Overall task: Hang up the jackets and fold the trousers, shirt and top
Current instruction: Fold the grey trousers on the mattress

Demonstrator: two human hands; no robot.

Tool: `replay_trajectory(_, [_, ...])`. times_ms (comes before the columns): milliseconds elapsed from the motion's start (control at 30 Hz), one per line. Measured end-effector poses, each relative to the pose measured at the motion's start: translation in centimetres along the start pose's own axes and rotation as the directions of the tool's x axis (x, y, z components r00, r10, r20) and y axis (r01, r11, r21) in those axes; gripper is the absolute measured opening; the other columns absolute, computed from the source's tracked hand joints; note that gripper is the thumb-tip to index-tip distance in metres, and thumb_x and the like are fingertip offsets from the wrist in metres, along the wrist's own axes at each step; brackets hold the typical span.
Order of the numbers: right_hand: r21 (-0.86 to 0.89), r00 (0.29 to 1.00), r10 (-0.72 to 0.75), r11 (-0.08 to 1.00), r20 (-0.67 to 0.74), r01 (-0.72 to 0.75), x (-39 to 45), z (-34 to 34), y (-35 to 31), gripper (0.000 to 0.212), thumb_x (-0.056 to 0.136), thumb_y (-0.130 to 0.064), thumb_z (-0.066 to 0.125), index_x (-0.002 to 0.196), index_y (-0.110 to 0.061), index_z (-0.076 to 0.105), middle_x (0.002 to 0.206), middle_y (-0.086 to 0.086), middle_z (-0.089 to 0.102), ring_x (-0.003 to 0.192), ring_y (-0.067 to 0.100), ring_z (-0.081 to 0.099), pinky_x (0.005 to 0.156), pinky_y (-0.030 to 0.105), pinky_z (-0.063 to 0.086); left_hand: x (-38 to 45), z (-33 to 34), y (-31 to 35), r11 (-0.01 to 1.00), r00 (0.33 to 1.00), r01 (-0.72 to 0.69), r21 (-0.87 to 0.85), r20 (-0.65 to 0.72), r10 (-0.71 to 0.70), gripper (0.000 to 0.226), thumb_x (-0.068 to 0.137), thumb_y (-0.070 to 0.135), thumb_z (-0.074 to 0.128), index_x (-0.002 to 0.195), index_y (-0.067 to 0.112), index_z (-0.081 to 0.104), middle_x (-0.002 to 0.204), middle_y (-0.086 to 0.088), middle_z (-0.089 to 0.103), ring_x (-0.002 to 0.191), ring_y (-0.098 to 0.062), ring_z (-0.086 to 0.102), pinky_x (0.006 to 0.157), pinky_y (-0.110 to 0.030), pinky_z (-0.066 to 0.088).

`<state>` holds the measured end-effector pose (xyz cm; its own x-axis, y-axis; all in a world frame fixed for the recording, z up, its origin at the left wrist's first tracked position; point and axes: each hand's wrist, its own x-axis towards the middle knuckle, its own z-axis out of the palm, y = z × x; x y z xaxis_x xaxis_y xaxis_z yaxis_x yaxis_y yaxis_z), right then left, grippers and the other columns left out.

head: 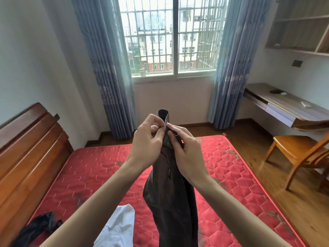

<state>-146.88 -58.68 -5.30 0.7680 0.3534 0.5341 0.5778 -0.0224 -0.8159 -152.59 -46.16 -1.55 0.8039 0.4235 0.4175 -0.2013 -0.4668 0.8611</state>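
— While both hands work at its top, where is that dark garment?

— Held upright at the centre of the view, over the red mattress. It hangs from the grip toward 6 o'clock. The left hand pinches its upper edge with curled fingers, and the right hand pinches the same edge just beside it, thumb on the cloth.

— Why so high?

— Probably so the weight pulls it straight and the edges can be matched before folding; it looks like trousers, with a zip showing.

— Anything else waiting?

— A white garment at 7 o'clock and a black one at 8, both on the mattress
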Motion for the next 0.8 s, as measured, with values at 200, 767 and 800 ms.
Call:
replay_trajectory(200, [0.156, 0.98, 0.098, 0.98, 0.173, -0.125, -1.1, 1.0, -1.0, 0.062, 0.107, -0.065, 0.015, 0.144, -0.04, 0.058, 0.142, -0.016, 0.062, 0.142, 0.011, 0.047, 0.119, 0.038, 0.036, -0.4, 0.1, 0.8, 0.998, 0.999, 0.007, 0.057, 0.045, -0.01, 0.023, 0.09, 0.051, 0.068, 0.095, 0.03, 0.06, 0.078, 0.005, 0.075, 0.072, -0.013, 0.073, 0.072, -0.039, 0.061])
replay_trajectory(767, [0.292, 0.92, 0.282, 0.887, 0.271, -0.357, 4.6, -4.5, 6.2, 0.086, 0.084, -0.049, 0.079, 0.157, -0.039, 0.036, 0.157, -0.003, 0.05, 0.144, 0.015, 0.047, 0.119, 0.041, 0.039, 1.1, -5.7, 1.8, 0.963, 0.925, 0.084, -0.257, 0.381, 0.021, 0.035, 0.069, 0.002, 0.061, 0.102, 0.013, 0.053, 0.093, -0.005, 0.065, 0.071, -0.018, 0.055, 0.06, -0.03, 0.052])
replay_trajectory(800, [0.331, 0.898, 0.257, 0.864, 0.357, -0.379, 5.4, -5.2, 6.2, 0.081, 0.082, -0.047, 0.083, 0.153, -0.039, 0.045, 0.151, 0.0, 0.058, 0.14, 0.017, 0.053, 0.113, 0.036, 0.046, 1.5, -6.4, 2.0, 0.955, 0.9, 0.122, -0.272, 0.437, 0.009, 0.035, 0.071, -0.001, 0.06, 0.103, 0.012, 0.051, 0.095, -0.009, 0.064, 0.073, -0.024, 0.052, 0.06, -0.03, 0.05])
